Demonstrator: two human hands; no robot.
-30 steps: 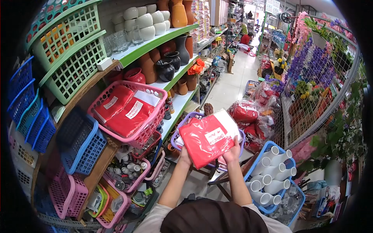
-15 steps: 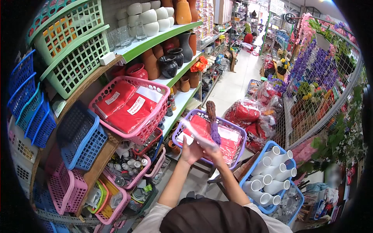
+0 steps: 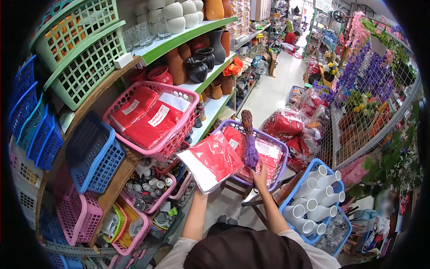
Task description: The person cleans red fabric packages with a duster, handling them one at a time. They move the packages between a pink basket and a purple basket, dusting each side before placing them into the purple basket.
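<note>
Desk [image 3: 287,174]: legs dark; top mostly hidden beneath purple basket [image 3: 285,154].
Upper shelf [image 3: 192,38]: green-edged; bears white bowls [image 3: 176,24], drinking glasses [image 3: 144,37], orange vase [image 3: 214,9].
Shelf below [image 3: 204,83]: black pots [image 3: 196,69], grey vase [image 3: 217,47], red pot [image 3: 160,75].

Both bare forearms reach forward from short, pale sleeves, well apart from each other. The left forearm [image 3: 195,217] rises nearly straight up the view, its wrist leading to a left hand [image 3: 201,193] that is almost wholly hidden, so its finger pose cannot be told. The right forearm [image 3: 272,210] slants up and inward to the right hand [image 3: 260,178], back partly showing, fingers pointing forward and thumb on the inner side; how tightly they close is unclear. Neither hand touches the other.
</note>
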